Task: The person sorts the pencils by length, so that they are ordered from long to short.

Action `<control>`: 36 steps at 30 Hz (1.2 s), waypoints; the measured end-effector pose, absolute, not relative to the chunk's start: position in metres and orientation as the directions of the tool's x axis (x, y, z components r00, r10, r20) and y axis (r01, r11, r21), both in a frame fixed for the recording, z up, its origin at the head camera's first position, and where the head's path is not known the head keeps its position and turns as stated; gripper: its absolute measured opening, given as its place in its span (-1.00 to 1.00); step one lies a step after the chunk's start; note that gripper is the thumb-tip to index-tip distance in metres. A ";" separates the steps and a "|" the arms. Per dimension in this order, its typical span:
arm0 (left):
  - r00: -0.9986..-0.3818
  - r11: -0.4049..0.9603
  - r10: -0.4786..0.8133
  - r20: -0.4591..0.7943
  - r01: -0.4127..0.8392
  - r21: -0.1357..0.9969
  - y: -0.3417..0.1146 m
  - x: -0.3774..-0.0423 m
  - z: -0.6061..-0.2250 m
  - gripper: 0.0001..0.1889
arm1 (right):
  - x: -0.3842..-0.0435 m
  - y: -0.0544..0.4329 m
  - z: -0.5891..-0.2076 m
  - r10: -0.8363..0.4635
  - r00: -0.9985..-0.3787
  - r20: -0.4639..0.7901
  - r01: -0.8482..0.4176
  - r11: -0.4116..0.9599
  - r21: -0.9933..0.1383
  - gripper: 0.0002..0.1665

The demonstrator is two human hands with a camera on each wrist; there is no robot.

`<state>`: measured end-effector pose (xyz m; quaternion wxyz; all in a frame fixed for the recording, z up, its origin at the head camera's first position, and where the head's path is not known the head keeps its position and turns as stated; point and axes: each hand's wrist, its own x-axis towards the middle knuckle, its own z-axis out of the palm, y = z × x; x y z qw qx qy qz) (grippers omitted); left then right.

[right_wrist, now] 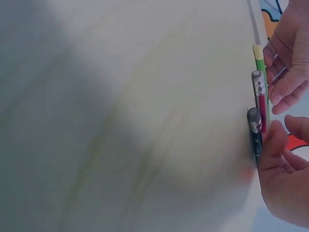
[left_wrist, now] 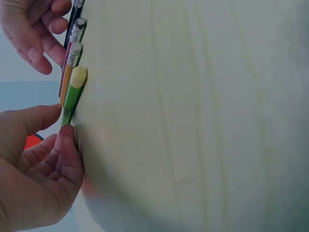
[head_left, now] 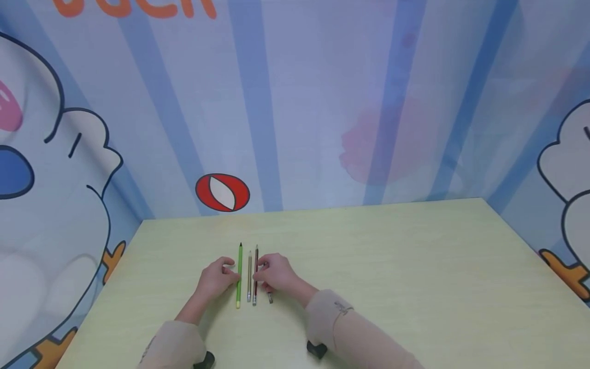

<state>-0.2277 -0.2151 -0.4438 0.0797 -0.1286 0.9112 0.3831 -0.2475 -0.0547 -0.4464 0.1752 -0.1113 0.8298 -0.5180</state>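
Four slim pencils stand side by side as a row on the table, erasers toward me: a green pencil (head_left: 238, 294), a yellowish pencil (head_left: 249, 279), a dark red pencil (head_left: 255, 294) and a black pencil (right_wrist: 256, 137), the last mostly hidden under a hand in the head view. At the left of the row, my left hand (head_left: 214, 279) has its thumb tip right at the green pencil, fingers loosely bent. My right hand (head_left: 278, 274) reaches over the black pencil, its thumb tip at the dark red one, thumb and forefinger apart.
The pale wooden table (head_left: 392, 271) spreads widely to the right. A printed blue-striped backdrop (head_left: 313, 102) rises behind it and along both sides. Black objects (head_left: 316, 349) show at the underside of both sleeves.
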 end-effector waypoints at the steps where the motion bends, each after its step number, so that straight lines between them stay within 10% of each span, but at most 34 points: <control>1: -0.954 0.675 -0.174 -0.244 -0.296 0.676 -0.215 -0.228 -0.444 -0.57 | -0.248 -0.055 -0.447 -0.364 -0.917 -0.165 -0.022 0.457 -0.889 -0.61; 36: -0.960 0.749 -0.178 -0.215 -0.274 0.603 -0.208 -0.228 -0.445 -0.54 | -0.246 -0.060 -0.449 -0.326 -0.938 -0.120 -0.142 0.674 -0.725 -0.53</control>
